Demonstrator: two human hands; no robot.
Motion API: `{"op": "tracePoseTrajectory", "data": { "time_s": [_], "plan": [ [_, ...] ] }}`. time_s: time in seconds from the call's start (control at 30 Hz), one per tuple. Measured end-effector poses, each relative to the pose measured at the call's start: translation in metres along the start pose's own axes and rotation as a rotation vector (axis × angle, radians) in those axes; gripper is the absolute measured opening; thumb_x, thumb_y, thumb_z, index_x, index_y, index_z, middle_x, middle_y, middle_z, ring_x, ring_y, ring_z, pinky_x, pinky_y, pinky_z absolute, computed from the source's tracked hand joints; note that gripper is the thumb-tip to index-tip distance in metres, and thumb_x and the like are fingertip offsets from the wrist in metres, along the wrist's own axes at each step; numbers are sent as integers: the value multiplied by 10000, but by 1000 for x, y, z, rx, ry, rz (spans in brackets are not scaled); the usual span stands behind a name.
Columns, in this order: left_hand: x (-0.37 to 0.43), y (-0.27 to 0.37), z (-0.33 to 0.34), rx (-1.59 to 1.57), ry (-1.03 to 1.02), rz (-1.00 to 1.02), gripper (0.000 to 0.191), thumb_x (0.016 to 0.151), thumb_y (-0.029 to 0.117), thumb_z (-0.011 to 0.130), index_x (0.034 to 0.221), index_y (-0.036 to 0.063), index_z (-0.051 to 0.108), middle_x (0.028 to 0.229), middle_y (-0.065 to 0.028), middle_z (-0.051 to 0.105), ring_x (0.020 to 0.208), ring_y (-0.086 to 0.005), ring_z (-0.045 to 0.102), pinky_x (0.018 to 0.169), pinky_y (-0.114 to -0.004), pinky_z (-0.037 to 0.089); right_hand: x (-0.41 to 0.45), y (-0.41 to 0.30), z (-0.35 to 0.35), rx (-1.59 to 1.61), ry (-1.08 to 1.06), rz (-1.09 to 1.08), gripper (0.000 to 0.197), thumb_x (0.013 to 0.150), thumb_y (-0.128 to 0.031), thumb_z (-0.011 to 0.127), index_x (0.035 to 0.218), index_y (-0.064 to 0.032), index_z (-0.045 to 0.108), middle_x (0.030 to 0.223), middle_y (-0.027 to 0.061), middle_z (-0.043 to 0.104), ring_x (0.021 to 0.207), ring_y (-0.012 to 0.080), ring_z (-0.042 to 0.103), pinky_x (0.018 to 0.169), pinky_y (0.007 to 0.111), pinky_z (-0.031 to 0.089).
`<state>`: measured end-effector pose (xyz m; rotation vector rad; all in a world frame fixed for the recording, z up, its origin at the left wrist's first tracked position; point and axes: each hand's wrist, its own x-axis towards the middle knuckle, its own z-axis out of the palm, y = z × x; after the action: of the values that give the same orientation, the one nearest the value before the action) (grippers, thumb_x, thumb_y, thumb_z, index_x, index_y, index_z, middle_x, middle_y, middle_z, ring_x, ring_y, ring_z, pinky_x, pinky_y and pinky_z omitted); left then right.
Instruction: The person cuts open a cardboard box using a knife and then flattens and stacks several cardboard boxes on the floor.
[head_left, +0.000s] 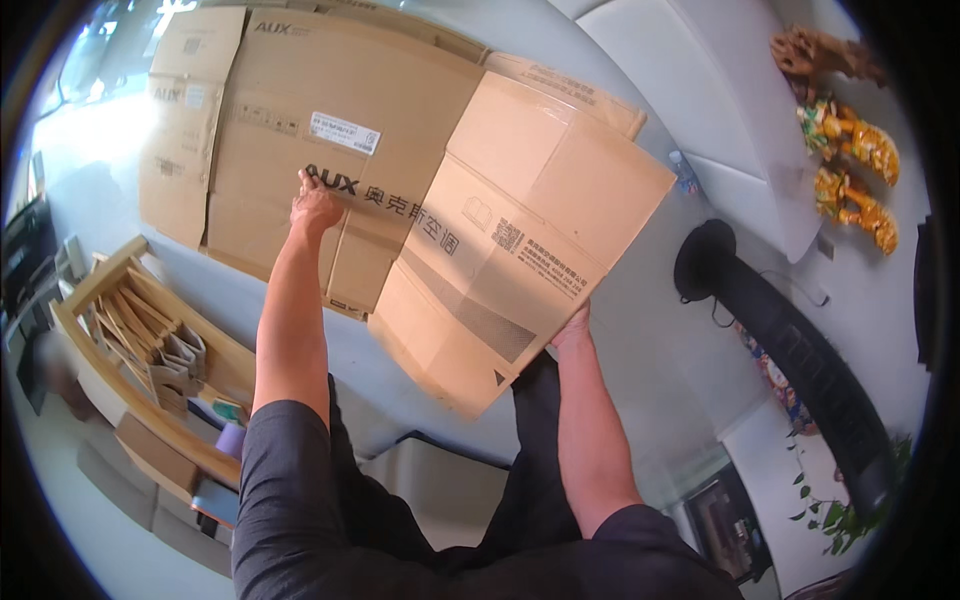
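Observation:
A large flattened AUX cardboard box (277, 67) lies before me, with its printed face up and creases across it. On its middle rests my left hand (316, 204), fingers spread over the printing. My right hand (574, 328) grips the lower right edge of a raised cardboard panel (555, 187), its thumb side partly hidden by the board. This panel tilts up on the right and bears printing and a dark patterned band. Another cardboard flap (615, 116) shows behind the panel's upper edge.
A wooden frame (150, 330) with slats and folded fabric stands at the left, a cardboard carton (156, 457) below it. A plastic bottle (682, 172), a black tower-like appliance (795, 352) and a white cabinet-like surface (675, 82) are at the right. Behind my legs is a grey seat (435, 487).

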<state>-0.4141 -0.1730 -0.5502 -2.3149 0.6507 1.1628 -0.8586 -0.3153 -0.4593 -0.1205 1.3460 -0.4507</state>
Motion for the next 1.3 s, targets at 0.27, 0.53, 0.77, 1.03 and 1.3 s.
{"op": "tracePoseTrajectory", "data": {
  "time_s": [0.27,0.53,0.77,1.03,1.3],
  "plan": [
    [0,57,-46,460,-258,93,631,989,329,405,1564,123,246,1633,-183,143,1507,-314,187,1195,-414,261,41,-26,-37,-180,67,255,538,990,-434,499,1326,-17,549,1196,148,665,1020,271,674,794,421,593],
    [-24,33,-20,-189,-157,421,752,887,512,601,1465,74,404,1487,-225,409,1365,-422,406,1126,-454,370,21,-21,-15,-206,96,225,532,992,-427,498,1323,-14,550,1192,146,666,1008,264,678,790,420,593],
    [-189,65,-60,-329,-151,796,496,926,412,602,1281,66,590,1277,-223,583,1190,-380,553,994,-465,460,26,-5,11,-128,76,149,518,994,-410,500,1323,-14,551,1198,145,660,1007,255,677,793,411,589],
    [-393,-16,-214,-742,6,340,389,958,136,604,1327,19,563,1244,-144,644,1156,-230,628,975,-344,495,74,16,-9,-53,-21,207,471,992,-368,515,1289,-7,574,1144,135,684,962,246,691,751,405,597],
    [-439,-90,-239,-820,327,-25,347,1005,192,554,1285,-12,580,1196,-117,663,1062,-208,663,905,-325,519,104,7,-45,-71,0,252,465,973,-377,536,1238,0,600,1129,155,682,942,284,683,734,413,585]
  ]
}}
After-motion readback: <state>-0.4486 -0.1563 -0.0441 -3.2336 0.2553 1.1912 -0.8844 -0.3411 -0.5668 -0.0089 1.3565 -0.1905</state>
